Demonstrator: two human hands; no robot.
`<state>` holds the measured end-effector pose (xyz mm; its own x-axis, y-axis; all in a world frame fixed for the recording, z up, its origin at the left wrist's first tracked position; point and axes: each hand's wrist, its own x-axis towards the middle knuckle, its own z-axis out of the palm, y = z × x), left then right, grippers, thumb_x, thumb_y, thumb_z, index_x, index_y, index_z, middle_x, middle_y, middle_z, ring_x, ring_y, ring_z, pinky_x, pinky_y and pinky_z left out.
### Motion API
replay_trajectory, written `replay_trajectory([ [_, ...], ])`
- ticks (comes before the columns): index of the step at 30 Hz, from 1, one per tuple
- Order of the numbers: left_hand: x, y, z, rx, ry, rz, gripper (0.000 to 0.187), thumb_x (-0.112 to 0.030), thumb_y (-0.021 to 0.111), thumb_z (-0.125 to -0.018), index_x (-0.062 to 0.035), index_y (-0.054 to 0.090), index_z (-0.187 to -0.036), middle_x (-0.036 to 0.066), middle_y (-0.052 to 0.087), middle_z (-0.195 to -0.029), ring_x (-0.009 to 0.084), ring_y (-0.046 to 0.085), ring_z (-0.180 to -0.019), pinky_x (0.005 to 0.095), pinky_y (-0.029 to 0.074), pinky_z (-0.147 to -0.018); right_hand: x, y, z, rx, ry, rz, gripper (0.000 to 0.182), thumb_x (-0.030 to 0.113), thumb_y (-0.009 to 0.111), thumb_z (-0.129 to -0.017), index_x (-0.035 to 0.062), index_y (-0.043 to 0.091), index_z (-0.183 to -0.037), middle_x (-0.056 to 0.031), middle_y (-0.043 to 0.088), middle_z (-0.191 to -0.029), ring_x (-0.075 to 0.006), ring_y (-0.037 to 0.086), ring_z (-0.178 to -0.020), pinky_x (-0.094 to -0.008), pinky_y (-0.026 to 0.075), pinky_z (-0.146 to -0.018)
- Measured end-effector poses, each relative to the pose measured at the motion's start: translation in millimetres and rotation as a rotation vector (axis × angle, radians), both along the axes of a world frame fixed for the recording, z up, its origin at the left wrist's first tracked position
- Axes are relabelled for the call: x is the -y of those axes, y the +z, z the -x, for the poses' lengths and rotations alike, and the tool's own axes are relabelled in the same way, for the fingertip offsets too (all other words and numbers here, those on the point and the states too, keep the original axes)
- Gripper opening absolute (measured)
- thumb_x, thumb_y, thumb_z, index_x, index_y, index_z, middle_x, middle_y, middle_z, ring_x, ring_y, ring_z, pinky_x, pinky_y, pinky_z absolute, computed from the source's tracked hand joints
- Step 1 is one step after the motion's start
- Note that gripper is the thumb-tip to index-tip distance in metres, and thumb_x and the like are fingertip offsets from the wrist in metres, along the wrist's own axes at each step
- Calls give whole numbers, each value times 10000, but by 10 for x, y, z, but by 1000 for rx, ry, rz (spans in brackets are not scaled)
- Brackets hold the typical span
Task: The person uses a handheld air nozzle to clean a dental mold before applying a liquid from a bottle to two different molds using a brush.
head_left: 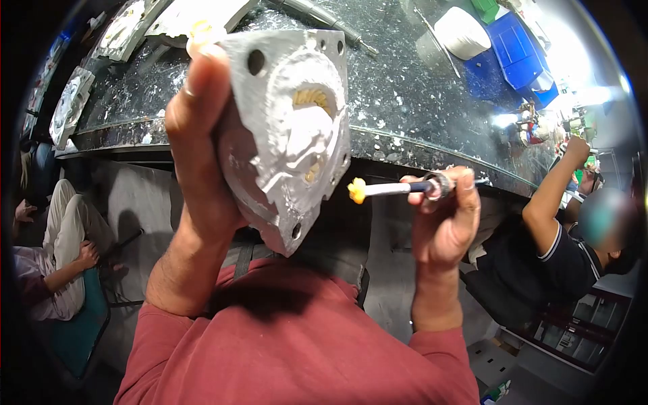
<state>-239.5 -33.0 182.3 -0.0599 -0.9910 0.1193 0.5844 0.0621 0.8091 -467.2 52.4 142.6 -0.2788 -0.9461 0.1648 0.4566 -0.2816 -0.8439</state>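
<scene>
My left hand [196, 135] grips a grey metal mould half [270, 196] by its left side, the thumb up along the edge. Corner holes pierce the mould. White material coats its hollowed face, with yellowish patches [312, 100] in the recesses. A pale yellow lump [202, 32] shows just beyond the thumb tip. To the right, my right hand [445, 219] closes its fingers round a slim tool [388, 189] with a knurled ring and a pale shaft. The tool's yellow, ragged tip [356, 191] points left at the mould, a short gap away from its edge.
The dark, white-speckled bench [405, 101] carries more mould pieces [71, 104] at left, a metal rod [331, 23], a white tub [462, 34] and a blue bin [516, 50]. One person [574, 243] works at right; another [61, 256] sits at left.
</scene>
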Motion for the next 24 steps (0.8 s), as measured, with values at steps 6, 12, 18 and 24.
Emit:
replay_trajectory([
  [6, -70, 44, 124, -233, 43, -68, 690, -627, 393, -1007, 10, 621, -1145, 84, 702, -954, 146, 685, -779, 290, 570, -678, -63, -73, -244, -66, -104, -11, 353, 280, 521, -1057, -17, 626, -898, -172, 703, -821, -211, 687, -674, -305, 563, -619],
  [12, -46, -35, 57, -24, 154, -22, 664, -595, 399, -1026, 16, 640, -1124, 79, 709, -946, 135, 688, -796, 290, 579, -692, -50, -40, -169, -190, -177, 85, 343, 262, 525, -1055, -23, 621, -891, -173, 696, -816, -234, 686, -667, -320, 576, -630],
  [18, -83, -63, 17, 35, 138, -18, 640, -564, 421, -1030, 25, 656, -1112, 66, 717, -933, 126, 688, -785, 280, 568, -695, -62, 34, -72, -407, -140, 228, 335, 326, 572, -1027, 7, 627, -939, -149, 709, -824, -252, 706, -826, -537, 528, -937],
  [24, -72, -312, -150, 554, 270, 304, 465, -392, 474, -1039, 33, 660, -1066, 32, 698, -893, 111, 658, -747, 272, 516, -663, 13, 298, 35, -913, -201, 408, 321, 344, 559, -1029, 26, 605, -1039, -107, 697, -807, -265, 708, -867, -570, 433, -1051],
])
